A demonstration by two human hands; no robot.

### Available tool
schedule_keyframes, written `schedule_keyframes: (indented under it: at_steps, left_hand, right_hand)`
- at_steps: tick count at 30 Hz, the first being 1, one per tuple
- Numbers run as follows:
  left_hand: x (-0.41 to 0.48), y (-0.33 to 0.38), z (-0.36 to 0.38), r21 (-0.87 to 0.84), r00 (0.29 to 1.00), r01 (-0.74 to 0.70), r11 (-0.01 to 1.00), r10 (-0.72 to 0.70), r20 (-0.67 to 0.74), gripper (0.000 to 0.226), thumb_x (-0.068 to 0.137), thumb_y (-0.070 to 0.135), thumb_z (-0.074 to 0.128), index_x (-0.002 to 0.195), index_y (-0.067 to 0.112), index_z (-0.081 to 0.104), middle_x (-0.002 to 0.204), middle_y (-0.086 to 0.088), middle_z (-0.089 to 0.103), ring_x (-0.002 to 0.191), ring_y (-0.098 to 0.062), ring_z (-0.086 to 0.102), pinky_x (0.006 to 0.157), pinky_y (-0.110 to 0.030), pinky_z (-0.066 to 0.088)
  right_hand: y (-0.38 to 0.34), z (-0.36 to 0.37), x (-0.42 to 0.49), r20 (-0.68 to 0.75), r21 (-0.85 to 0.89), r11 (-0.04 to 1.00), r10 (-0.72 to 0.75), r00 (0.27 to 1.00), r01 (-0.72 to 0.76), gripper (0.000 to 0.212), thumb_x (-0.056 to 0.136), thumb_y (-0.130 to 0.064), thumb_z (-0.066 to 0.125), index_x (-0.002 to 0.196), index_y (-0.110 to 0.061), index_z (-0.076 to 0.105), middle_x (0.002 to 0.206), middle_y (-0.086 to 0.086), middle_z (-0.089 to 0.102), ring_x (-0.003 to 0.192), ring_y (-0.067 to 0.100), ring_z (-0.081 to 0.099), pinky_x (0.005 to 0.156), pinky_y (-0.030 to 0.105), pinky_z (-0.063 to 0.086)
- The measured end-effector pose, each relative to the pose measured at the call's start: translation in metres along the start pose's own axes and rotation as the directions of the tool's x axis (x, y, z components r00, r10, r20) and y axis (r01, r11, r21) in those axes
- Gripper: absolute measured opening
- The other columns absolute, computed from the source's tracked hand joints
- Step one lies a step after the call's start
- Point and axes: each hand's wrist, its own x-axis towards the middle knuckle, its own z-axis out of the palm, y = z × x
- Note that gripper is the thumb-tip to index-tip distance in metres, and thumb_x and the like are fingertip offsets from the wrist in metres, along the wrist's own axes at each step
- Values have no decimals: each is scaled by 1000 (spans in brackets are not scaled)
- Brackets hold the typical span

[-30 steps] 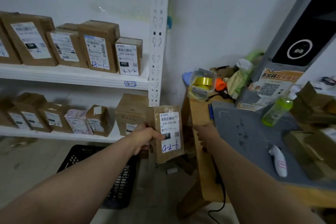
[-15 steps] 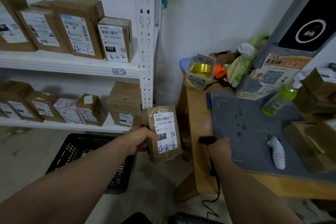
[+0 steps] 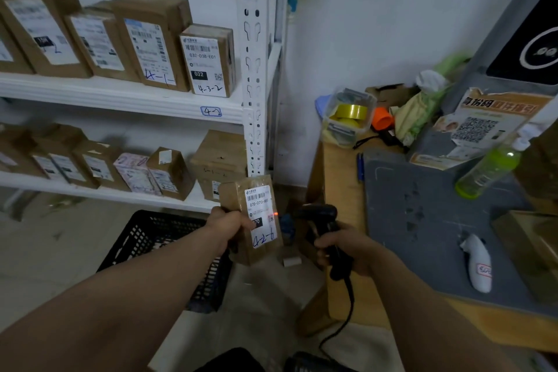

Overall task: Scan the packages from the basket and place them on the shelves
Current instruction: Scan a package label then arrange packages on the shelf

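Note:
My left hand (image 3: 229,228) grips a small brown package (image 3: 238,199) upright, its white label marked 4-2-6 facing me. My right hand (image 3: 347,246) holds a black corded barcode scanner (image 3: 324,216) just right of the package, pointed at it. A red light spot shows on the label's right edge. Below my left arm a black plastic basket (image 3: 151,235) stands on the floor. The white shelves (image 3: 120,96) at left carry several labelled brown packages on two levels.
A wooden table (image 3: 341,190) with a grey mat (image 3: 428,220) stands at right. It bears a white handheld device (image 3: 480,263), a green bottle (image 3: 489,169), a tub with yellow tape (image 3: 347,118) and cardboard boxes. A grey kiosk (image 3: 513,39) rises at the back right.
My right hand took the scanner from the table's edge, raised it and aimed it at the package. A red spot now shows on the label. The package stays in my left hand.

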Motion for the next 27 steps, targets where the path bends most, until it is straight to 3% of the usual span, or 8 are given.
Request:
schedule_keyframes:
  at_steps: [3, 6, 10, 14, 21, 27]
  left_hand:
    - [-1, -4, -6, -14, 997, -22, 1000, 21, -76, 45, 70, -4, 80, 105, 11, 56, 109, -10, 68, 97, -30, 62, 80, -43, 52]
    - [-2, -6, -12, -14, 994, -32, 999, 31, -109, 49, 71, -4, 80, 112, 10, 57, 111, -9, 67, 103, -31, 61, 87, -48, 51]
    - [-4, -5, -20, -9, 990, -27, 1000, 26, -142, 61, 69, -3, 81, 122, 10, 56, 118, -10, 68, 115, -35, 61, 92, -51, 51]
    - [-6, -5, -27, -26, 988, -30, 999, 25, -155, 57, 71, -4, 80, 121, 10, 56, 118, -11, 68, 116, -35, 61, 91, -49, 51]
    - [-6, -5, -36, -36, 986, -33, 999, 27, -167, 55, 69, -4, 81, 117, 10, 58, 116, -12, 69, 113, -35, 63, 95, -51, 52]
    - [-3, -3, -41, -38, 986, -25, 999, 18, -167, 58, 66, -3, 83, 116, 10, 57, 114, -12, 69, 113, -36, 63, 98, -53, 52]
  right_hand:
    - [-22, 14, -9, 99, -57, 993, -95, 991, 101, 35, 88, -9, 74, 121, -9, 63, 82, 8, 65, 71, 26, 63, 72, 42, 57]
    - [-36, 30, -15, 127, -100, 984, -136, 982, 149, 29, 90, -20, 75, 117, -14, 66, 81, 5, 64, 71, 22, 64, 72, 40, 59]
    - [-43, 43, -16, 142, -152, 973, -151, 978, 172, 26, 91, -21, 74, 116, -13, 67, 82, 5, 65, 72, 20, 64, 81, 44, 60]
    - [-45, 52, -14, 157, -153, 970, -167, 973, 191, 23, 92, -24, 73, 110, -12, 67, 80, 2, 64, 68, 17, 63, 86, 48, 58]
    - [-53, 66, -14, 196, -176, 963, -170, 966, 205, 13, 93, -26, 72, 93, -13, 67, 75, 0, 63, 63, 14, 61, 79, 42, 58]
    - [-57, 72, -14, 210, -188, 962, -157, 965, 197, 16, 93, -26, 71, 98, -12, 66, 75, -1, 62, 63, 13, 60, 79, 40, 58]
